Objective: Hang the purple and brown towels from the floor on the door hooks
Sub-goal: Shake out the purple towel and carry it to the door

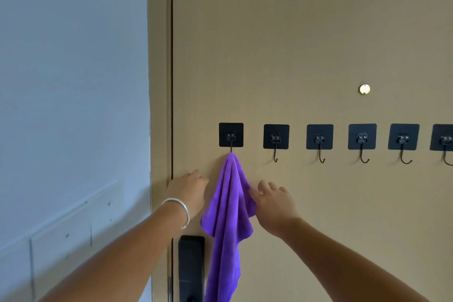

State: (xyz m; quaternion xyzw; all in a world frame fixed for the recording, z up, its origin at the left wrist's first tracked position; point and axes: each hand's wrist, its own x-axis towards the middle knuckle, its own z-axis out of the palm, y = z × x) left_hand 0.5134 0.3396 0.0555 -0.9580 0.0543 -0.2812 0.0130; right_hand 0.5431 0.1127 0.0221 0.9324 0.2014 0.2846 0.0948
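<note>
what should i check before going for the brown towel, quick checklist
1. Purple towel hangs from the leftmost hook: ok.
2. Left hand off the towel: ok, open beside it.
3. Right hand off the towel: cannot tell, its fingers touch the towel's right edge.
4. Next hook free for the brown towel: ok, nothing hangs from it.
5. Brown towel located: cannot tell, it is out of view.

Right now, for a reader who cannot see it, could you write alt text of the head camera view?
A purple towel hangs from the leftmost hook of six black adhesive hooks on a tan door. The left hand is beside it and the right hand touches its edge, both open. The other five hooks are bare.
</note>
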